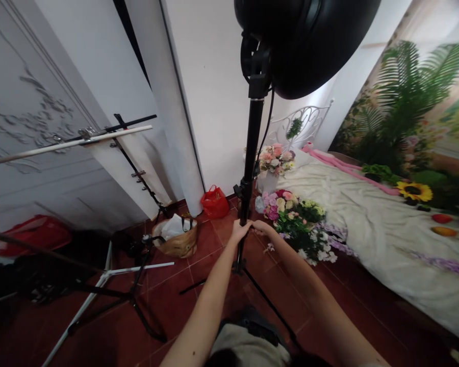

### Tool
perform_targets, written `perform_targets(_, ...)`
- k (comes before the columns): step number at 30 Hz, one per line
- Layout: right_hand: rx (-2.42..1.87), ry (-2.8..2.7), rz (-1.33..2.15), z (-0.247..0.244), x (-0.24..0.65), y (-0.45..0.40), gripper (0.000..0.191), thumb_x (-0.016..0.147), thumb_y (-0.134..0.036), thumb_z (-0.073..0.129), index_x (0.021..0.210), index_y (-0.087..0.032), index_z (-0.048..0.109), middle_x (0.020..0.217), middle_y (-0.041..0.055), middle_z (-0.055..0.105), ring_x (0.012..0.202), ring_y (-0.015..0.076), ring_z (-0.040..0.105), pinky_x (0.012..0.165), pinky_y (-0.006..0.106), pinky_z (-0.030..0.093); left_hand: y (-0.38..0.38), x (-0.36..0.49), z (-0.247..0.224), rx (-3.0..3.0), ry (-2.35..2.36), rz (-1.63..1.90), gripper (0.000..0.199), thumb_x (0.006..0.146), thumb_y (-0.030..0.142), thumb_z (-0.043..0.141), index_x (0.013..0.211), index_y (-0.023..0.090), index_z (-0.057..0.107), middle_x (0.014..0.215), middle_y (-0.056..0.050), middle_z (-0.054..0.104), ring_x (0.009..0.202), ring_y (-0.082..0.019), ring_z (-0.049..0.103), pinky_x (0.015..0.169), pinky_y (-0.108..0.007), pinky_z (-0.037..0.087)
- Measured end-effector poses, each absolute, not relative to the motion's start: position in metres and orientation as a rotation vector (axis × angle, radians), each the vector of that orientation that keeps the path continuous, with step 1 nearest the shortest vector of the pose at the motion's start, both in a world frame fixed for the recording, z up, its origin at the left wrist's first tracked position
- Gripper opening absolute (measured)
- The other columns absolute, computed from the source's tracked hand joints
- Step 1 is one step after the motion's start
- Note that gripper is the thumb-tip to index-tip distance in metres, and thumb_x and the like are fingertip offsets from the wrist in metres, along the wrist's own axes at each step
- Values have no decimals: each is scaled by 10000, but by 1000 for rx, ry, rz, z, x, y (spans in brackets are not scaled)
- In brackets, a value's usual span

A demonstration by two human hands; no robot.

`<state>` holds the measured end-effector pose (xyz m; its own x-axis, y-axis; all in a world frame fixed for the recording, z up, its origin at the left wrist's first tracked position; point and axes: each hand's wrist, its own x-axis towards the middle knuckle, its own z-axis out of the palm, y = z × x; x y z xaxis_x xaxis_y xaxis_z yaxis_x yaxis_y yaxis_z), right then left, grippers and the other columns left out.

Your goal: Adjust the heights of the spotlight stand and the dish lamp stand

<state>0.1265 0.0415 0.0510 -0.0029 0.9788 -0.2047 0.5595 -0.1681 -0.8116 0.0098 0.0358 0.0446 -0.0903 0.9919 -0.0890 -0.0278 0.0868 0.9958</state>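
A black light stand [254, 132] rises in front of me, with a large black studio lamp [309, 41] on its top. My left hand [240, 230] is wrapped round the lower pole, just below the clamp knob. Right beside it, my right hand [260, 227] reaches to the same pole from the other side. Its fingers are partly hidden behind the pole, but they look closed on it. A black cable [270, 122] hangs along the pole from the lamp. The stand's thin legs [270, 303] spread over the red tiled floor near my feet.
Artificial flowers [296, 216] lie right of the stand, against a bed with a cream cover [321, 188]. A red bag [214, 202] and a woven basket [179, 239] stand by the wall. More stand legs [106, 275] and a white backdrop pole [118, 133] are on the left.
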Motion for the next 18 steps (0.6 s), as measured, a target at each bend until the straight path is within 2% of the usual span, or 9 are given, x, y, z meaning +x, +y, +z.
perform_targets(1, -1768, -1561, 1077, 50, 127, 32, 352, 893, -400, 467, 1079, -119, 568, 1075, 68, 584, 890, 162, 594, 803, 354, 501, 35, 8, 47, 1084, 1302, 1207, 280, 605, 361, 726, 633, 106, 613, 555, 0, 562, 516, -99, 523, 476, -199, 396)
perform_targets(3, -1772, -1506, 1098, 39, 131, 7, 453, 896, -489, 388, 842, -107, 625, 793, 32, 640, 656, 115, 607, 666, 269, 510, 32, 5, 52, 1080, 1323, 1199, 287, 700, 376, 675, 767, 100, 631, 710, -38, 617, 630, -126, 574, 552, -228, 458)
perform_targets(5, -1759, -1373, 1175, 16, 137, -27, 545, 873, -568, 325, 597, -163, 562, 491, -16, 546, 436, 104, 529, 484, 223, 450, 30, 2, 55, 1080, 1337, 1207, 289, 806, 366, 576, 950, 117, 603, 914, -63, 619, 781, -147, 594, 671, -281, 507)
perform_targets(7, -1721, -1141, 1320, -19, 144, -69, 534, 839, -597, 316, 521, -202, 483, 386, -34, 445, 359, 115, 471, 398, 223, 379, 30, 1, 55, 1101, 1326, 1197, 290, 860, 346, 502, 1056, 138, 554, 1024, -65, 590, 862, -149, 586, 741, -326, 517)
perform_targets(8, -1694, -996, 1408, -38, 148, -92, 520, 821, -605, 319, 519, -208, 467, 387, -35, 433, 353, 117, 460, 387, 226, 362, 30, 0, 55, 1117, 1314, 1180, 292, 860, 350, 502, 1049, 134, 555, 1009, -62, 593, 848, -145, 587, 733, -323, 518)
perform_targets(10, -1656, -763, 1482, -75, 157, -141, 474, 787, -601, 363, 538, -212, 470, 421, -31, 445, 369, 122, 476, 395, 230, 362, 32, 0, 53, 1150, 1294, 1154, 308, 799, 394, 579, 908, 106, 599, 839, -44, 617, 713, -126, 587, 636, -269, 503)
perform_targets(13, -1691, -476, 1500, -111, 172, -211, 444, 745, -607, 397, 538, -221, 470, 466, -4, 490, 405, 142, 521, 402, 239, 362, 34, 2, 49, 1162, 1277, 1177, 372, 613, 462, 715, 658, 115, 588, 542, 16, 542, 474, -86, 498, 462, -207, 408)
perform_targets(15, -1684, -326, 1474, -121, 184, -248, 436, 732, -611, 405, 537, -228, 476, 486, 7, 509, 417, 149, 537, 402, 242, 364, 34, 5, 48, 1142, 1263, 1231, 400, 516, 477, 751, 599, 132, 567, 480, 37, 507, 422, -73, 457, 422, -194, 369)
perform_targets(18, -1638, -189, 1406, -123, 203, -286, 441, 723, -619, 421, 522, -231, 479, 477, 8, 511, 417, 149, 540, 403, 242, 372, 34, 10, 49, 1120, 1270, 1272, 412, 450, 476, 765, 576, 142, 560, 483, 30, 520, 427, -79, 466, 421, -194, 380)
